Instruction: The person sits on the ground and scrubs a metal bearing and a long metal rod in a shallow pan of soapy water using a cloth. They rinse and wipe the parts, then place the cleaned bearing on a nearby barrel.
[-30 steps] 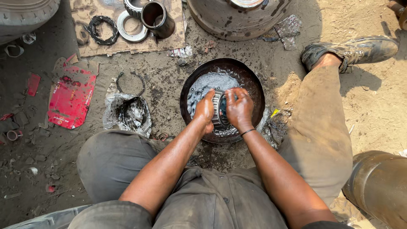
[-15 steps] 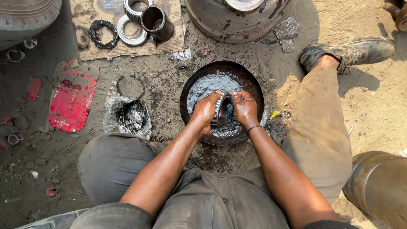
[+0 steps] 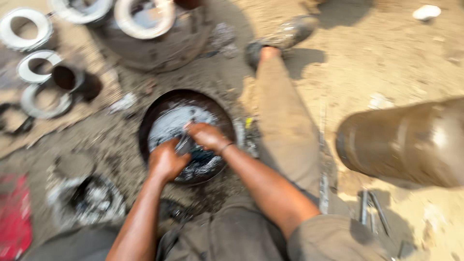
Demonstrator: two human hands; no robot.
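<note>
Though blur hides the grip, both hands, left (image 3: 166,162) and right (image 3: 207,136), meet over a dark pan (image 3: 150,121) of grey liquid; can't tell what they clamp.

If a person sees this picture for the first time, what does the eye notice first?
First, the two hands, left hand and right hand, meeting over a dark round pan of greyish liquid at the centre. Then the large brown cylinder at right and the pale metal rings at upper left.
</note>
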